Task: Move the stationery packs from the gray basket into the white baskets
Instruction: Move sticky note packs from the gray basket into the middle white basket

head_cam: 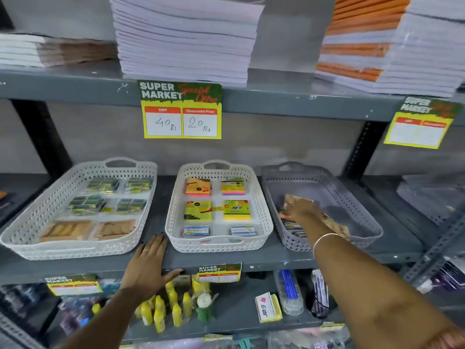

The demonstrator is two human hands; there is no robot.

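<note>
The gray basket [352,195] stands on the right of the middle shelf with a few stationery packs [293,226] at its near left side. My right hand [302,210] reaches into it and rests on a tan pack [293,199]; whether the fingers grip it is blurred. Two white baskets stand to its left: the middle one [261,210] holds rows of sticky-note packs [236,210], the left one [50,205] holds dark packs and tan packs. My left hand [148,265] lies flat and open on the shelf edge between the white baskets.
Stacks of notebooks [183,39] fill the shelf above, with a yellow price sign [181,112] hanging from its edge. Below the shelf edge stand yellow glue bottles [161,311], erasers and pen packs. A dark upright post [362,147] rises behind the gray basket.
</note>
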